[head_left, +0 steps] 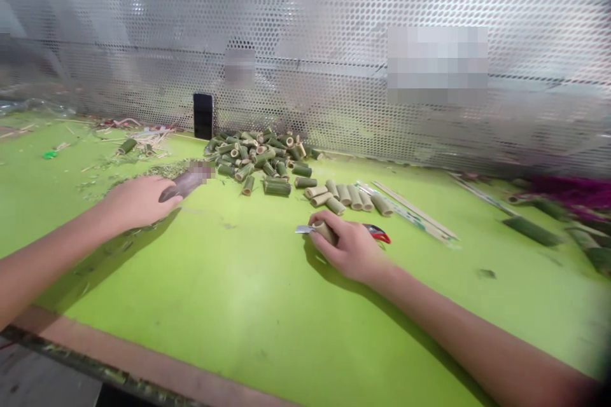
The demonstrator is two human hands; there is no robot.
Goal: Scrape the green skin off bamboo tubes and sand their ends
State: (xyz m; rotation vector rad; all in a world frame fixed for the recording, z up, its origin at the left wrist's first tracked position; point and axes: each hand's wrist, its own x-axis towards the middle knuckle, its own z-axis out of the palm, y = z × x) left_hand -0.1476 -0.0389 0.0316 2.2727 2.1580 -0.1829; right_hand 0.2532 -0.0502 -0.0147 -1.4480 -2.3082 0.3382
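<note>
My left hand is closed around a dark, elongated tool that points toward a pile of green shavings. My right hand rests on the green table, closed on a short pale bamboo piece together with a red-handled knife whose blade tip pokes out to the left. A heap of short green bamboo tubes lies behind both hands. A row of peeled pale tubes sits just beyond my right hand.
A perforated metal screen walls off the back. A black phone leans against it. Thin bamboo strips lie right of the peeled tubes. Longer green stalks and something purple are at the far right. Scraps litter the far left.
</note>
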